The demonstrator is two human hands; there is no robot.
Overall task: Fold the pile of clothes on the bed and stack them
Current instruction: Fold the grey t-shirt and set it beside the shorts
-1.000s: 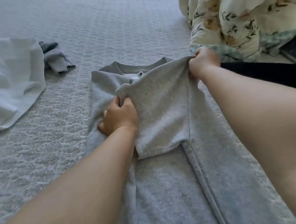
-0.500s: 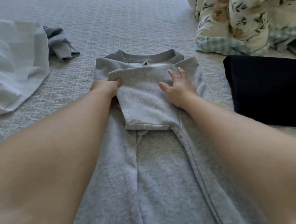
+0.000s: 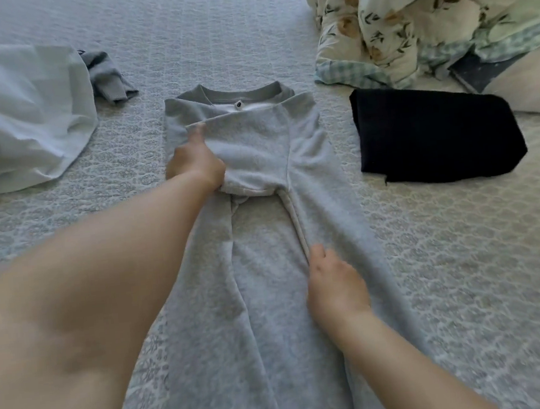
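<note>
A grey sweatshirt [image 3: 268, 270] lies flat on the bed, collar at the far end, both sides folded inward and one sleeve laid across the chest. My left hand [image 3: 194, 165] holds the left end of that folded sleeve, thumb pointing up along its edge, fingers tucked at the fabric. Lower down, my right hand [image 3: 334, 287] rests on the sweatshirt with its fingertips on the long folded edge running down the middle. A folded black garment [image 3: 437, 135] lies to the right. A crumpled white garment [image 3: 16, 113] and a small grey garment [image 3: 107, 75] lie at the left.
A bunched floral duvet [image 3: 424, 8] fills the far right corner, with a dark flat object [image 3: 480, 68] under its edge. A bare leg [image 3: 534, 86] shows at the right border. The pale quilted bedspread [image 3: 211, 18] stretches away behind the sweatshirt.
Both hands laid the sleeve across the chest. My right hand then slid from the sleeve down along the central folded edge toward me. My left hand stayed at the sleeve's left end.
</note>
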